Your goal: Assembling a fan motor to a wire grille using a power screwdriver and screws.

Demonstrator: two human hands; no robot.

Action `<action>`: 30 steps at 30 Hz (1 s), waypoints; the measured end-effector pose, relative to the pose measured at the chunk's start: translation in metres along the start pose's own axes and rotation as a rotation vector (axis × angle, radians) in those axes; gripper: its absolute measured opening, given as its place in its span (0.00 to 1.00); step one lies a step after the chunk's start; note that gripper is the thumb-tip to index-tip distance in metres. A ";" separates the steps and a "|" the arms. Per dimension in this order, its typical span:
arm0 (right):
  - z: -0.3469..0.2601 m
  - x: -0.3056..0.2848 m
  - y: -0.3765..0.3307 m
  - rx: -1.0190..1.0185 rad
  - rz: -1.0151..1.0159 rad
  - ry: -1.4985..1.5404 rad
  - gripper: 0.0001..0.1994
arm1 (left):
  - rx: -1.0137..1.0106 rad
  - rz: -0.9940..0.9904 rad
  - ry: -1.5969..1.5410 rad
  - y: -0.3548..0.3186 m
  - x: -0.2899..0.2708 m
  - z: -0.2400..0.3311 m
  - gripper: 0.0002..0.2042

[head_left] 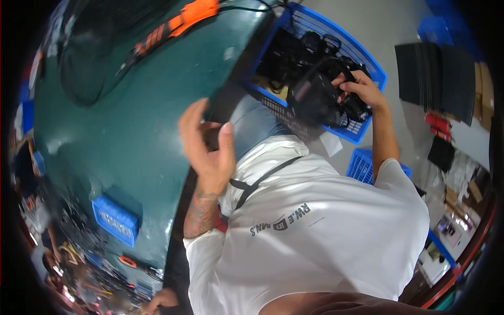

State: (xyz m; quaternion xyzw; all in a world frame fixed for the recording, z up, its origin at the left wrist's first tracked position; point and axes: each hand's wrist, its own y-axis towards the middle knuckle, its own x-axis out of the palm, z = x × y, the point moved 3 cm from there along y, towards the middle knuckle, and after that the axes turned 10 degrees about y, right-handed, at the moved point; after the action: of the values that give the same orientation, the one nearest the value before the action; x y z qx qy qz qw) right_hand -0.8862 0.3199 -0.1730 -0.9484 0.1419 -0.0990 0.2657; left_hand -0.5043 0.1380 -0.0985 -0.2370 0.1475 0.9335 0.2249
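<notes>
Head view: right hand (362, 90) gripping a black bag-like item (312, 100) by its edge, over a blue crate (362, 50) with more black items (310, 44) inside. Left hand (207, 157) open, fingers loosely curved, slightly blurred, near edge of green surface (142, 136). Orange tool (176, 26) at far end of surface; small blue basket (115, 220) nearer, well apart from both hands.
</notes>
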 end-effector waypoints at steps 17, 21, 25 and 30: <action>-0.098 0.446 0.067 -0.763 -0.916 -0.248 0.28 | -0.394 0.582 -0.263 -0.112 -0.160 -0.043 0.45; -0.073 0.474 0.078 -0.922 -0.659 -0.581 0.29 | -0.379 0.506 0.241 -0.123 -0.157 -0.047 0.49; -0.072 0.483 0.088 -0.995 -0.834 -0.466 0.35 | -0.343 0.482 0.597 -0.132 -0.157 -0.059 0.52; -0.072 0.485 0.084 -0.911 -0.924 -0.551 0.55 | -0.367 0.565 0.574 -0.141 -0.138 -0.078 0.54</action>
State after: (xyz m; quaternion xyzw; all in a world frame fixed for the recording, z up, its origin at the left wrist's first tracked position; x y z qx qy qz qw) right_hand -0.4680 0.0604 -0.1027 -0.9190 -0.3205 0.1113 -0.2010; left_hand -0.2974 0.1802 -0.1175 -0.4729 0.0948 0.8655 -0.1351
